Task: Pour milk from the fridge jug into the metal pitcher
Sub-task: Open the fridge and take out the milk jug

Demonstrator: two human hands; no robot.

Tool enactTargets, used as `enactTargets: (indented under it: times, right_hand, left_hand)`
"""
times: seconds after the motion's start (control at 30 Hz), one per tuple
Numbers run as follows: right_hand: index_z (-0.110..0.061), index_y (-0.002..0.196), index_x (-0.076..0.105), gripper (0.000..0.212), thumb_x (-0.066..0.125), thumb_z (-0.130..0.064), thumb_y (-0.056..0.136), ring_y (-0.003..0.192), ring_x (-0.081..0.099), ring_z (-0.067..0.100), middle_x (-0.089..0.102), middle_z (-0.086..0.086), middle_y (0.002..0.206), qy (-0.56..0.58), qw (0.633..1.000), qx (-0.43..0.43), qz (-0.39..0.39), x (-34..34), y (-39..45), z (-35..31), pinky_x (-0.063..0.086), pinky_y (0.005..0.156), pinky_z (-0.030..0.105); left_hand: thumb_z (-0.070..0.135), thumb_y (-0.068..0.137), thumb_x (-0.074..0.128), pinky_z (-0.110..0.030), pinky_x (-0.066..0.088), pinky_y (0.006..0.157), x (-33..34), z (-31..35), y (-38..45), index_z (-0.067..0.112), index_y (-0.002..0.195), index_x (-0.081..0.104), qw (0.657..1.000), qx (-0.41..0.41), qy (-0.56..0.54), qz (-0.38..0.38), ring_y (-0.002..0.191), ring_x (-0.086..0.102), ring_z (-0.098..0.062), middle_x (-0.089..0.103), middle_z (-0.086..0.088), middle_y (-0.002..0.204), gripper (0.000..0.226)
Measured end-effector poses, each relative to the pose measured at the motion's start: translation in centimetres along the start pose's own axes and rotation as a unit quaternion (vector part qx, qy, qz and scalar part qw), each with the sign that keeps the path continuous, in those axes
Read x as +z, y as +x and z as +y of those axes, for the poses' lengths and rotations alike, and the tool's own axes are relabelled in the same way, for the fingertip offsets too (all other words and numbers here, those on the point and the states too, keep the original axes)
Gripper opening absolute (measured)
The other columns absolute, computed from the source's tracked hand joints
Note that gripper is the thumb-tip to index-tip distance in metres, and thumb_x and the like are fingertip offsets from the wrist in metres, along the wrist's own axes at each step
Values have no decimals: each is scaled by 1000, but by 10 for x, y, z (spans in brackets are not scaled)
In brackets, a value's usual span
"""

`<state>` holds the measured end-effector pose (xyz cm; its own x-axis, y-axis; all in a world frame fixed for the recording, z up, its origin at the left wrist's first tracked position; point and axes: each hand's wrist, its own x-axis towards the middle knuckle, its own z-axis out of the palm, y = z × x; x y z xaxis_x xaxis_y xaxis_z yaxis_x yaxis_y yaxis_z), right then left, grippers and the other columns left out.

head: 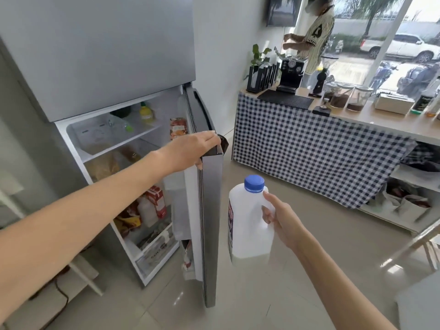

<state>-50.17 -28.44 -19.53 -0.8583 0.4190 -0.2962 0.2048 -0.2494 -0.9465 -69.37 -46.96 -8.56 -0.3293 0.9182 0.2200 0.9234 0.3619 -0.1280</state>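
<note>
My right hand (282, 217) grips the handle of a white plastic milk jug (247, 225) with a blue cap, upright, out in front of the fridge. Only a shallow band of milk shows at the jug's bottom. My left hand (192, 151) holds the top corner of the open fridge door (210, 210), fingers curled over its edge. The fridge interior (123, 163) shows shelves with cartons, bottles and bags. No metal pitcher can be made out.
A counter (357, 115) draped in blue checked cloth stands to the right, carrying an espresso machine (291, 72), jars and a grinder. Another person (314, 39) stands behind it. Low shelves with bags sit under the counter's right end. Tiled floor lies between.
</note>
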Motion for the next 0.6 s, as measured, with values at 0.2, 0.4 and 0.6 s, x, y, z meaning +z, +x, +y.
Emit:
enactTargets:
  times: [0.2, 0.4, 0.6]
  right_hand:
    - [-14, 87, 68, 27, 56, -38, 94, 56, 26, 12, 44, -8, 54, -4, 1000, 1, -19, 42, 18, 1, 25, 61, 26]
    - [-14, 91, 70, 28, 55, -37, 94, 55, 30, 12, 47, -7, 58, -4, 999, 6, -43, 82, 32, 2, 26, 62, 26]
    - [-12, 92, 68, 29, 56, -38, 93, 58, 29, 13, 43, -4, 63, -26, 997, 14, -66, 115, 46, 9, 26, 64, 27]
  left_hand:
    - [-17, 71, 64, -30, 47, 97, -9, -33, -50, 6, 125, 50, 992, 13, 128, 16, 119, 52, -24, 51, -10, 128, 61]
    - [-8, 30, 88, -35, 56, 84, -1, -75, -100, 3, 102, 71, 957, -1, 288, 33, 107, 65, -25, 69, -11, 106, 75]
    - [-10, 64, 72, -29, 26, 109, -2, -115, -148, 6, 131, 53, 919, -19, 394, 0, 130, 47, -22, 54, -9, 137, 72]
